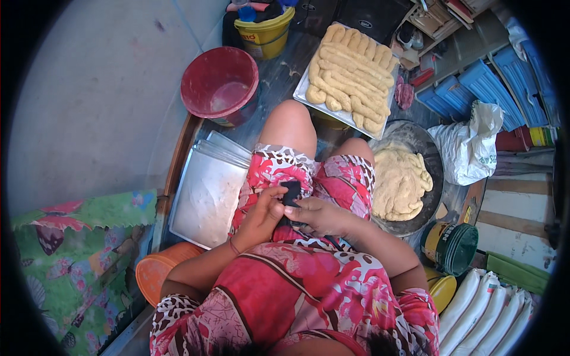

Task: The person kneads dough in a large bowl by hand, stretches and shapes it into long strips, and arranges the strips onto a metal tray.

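Soft, fairly even daylight-pale light reaches me, leaving only faint shadows. The metal trays (205,199) at my left carry a dull sheen; the dark object (291,193) in my hands (317,216) loses its detail to blackness. Fine textures look slightly soft, straight edges bow outward, and black swallows the corners.

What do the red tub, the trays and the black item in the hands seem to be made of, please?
Red tub: probably plastic, smooth with a slight sheen. Trays: likely metal, silvery with pale reflections. Black item: dark all over, perhaps plastic or cloth; too small to tell.
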A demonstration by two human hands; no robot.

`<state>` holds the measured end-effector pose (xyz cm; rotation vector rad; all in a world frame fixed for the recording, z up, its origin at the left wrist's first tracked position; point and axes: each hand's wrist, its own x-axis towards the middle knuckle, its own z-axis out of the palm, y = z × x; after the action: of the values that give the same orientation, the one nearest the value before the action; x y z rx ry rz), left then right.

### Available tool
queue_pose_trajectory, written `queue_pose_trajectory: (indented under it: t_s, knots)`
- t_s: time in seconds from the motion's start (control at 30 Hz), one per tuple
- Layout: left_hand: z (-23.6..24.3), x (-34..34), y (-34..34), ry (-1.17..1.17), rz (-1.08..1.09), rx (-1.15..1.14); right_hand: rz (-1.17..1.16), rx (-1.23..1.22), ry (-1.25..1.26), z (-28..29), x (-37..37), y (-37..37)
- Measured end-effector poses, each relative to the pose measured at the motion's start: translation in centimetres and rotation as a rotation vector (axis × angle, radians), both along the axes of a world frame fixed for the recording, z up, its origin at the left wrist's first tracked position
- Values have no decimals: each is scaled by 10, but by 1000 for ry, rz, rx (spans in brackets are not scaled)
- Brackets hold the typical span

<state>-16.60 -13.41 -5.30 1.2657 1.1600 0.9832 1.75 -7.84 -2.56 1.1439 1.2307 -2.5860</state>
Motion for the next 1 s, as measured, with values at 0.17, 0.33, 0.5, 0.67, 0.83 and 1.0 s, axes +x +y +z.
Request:
queue_pose_trajectory:
  t_s: [0.17, 0.33, 0.5, 0.67, 0.83, 1.0]
  knots:
    - [-5, 3, 0, -110, -113, -50, -296, 657, -7, -10, 6, -15]
    - [-6, 7, 4, -54, -184, -106, -706, 377, 324, -18, 14, -23]
    - [12, 17, 21, 271, -513, 149, -683, 560, 267, -19, 17, -21]
    - [15, 34, 40, 291, -844, 57, -892, 339, 418, -10, 43, -26]
    - [-4, 29, 48, 208, -999, 209, -1190, -61, 873, 1, 113, -64]
    - [-17, 44, 62, 218, -1234, -277, -1587, 17, 691, 0, 204, -141]
